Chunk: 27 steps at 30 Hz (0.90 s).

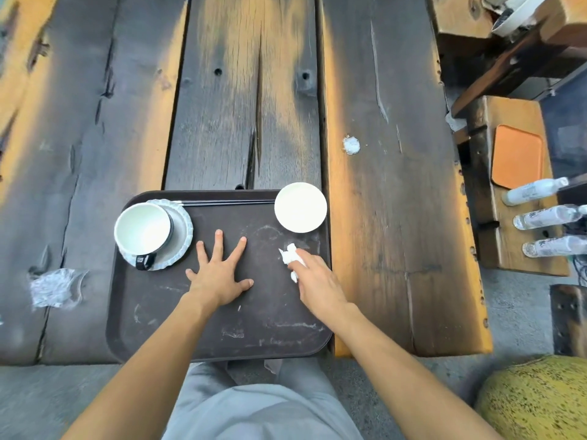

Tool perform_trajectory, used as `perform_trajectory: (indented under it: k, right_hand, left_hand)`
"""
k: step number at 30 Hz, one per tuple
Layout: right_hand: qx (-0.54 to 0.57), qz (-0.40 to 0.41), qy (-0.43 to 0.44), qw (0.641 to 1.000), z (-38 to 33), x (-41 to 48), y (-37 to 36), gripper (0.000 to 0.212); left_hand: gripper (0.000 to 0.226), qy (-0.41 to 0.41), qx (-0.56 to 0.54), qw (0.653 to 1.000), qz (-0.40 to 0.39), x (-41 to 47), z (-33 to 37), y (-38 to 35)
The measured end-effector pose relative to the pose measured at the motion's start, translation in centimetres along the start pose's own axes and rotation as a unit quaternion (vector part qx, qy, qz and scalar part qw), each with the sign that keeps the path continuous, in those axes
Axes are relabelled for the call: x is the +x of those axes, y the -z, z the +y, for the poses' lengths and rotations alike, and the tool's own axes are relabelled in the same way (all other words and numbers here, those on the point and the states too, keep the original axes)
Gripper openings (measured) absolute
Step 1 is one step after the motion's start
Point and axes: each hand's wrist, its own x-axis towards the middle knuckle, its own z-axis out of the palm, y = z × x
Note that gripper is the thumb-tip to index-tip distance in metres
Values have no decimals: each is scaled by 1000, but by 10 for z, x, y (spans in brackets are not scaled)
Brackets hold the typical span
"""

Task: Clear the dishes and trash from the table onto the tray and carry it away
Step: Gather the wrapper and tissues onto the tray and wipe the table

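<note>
Resting flat with fingers spread, the left hand (219,277) presses on the brown tray (222,325) at lower centre of the frame. The right hand (317,281) grasps a crumpled napkin (289,255) over the tray's right side. On the tray, a mug (143,230) sits upper left, a white bowl (300,207) upper right, and chopsticks (228,203) lie along the far edge.

The right hand (317,281) covers the near part of the crumpled napkin (290,254) at the right edge of the tray (190,328), so I cannot tell if its fingers pinch it. The cup (143,231) hides much of the saucer (183,228). The right end of the chopsticks (228,203) goes behind the white bowl (300,207). Three bottles (546,215) are cut off by the right border.
</note>
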Motion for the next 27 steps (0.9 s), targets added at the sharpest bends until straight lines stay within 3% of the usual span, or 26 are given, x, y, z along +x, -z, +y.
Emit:
perform_trajectory:
  k: [5, 12, 21, 27]
  right_hand:
    - [-62, -9, 2, 998, 0, -8, -6, 59]
    - [-61, -21, -17, 998, -7, -11, 1, 43]
    - [-30, -46, -80, 995, -21, -12, 4, 48]
    - [-69, -86, -141, 984, -38, -14, 11, 52]
  left_hand:
    - [87, -7, 13, 1000, 3, -13, -7, -12]
    - [85, -32, 35, 999, -16, -24, -21, -14]
    - [77, -73, 41, 996, -38, -33, -40, -6]
    - [70, -99, -13, 995, -21, -36, -49, 4]
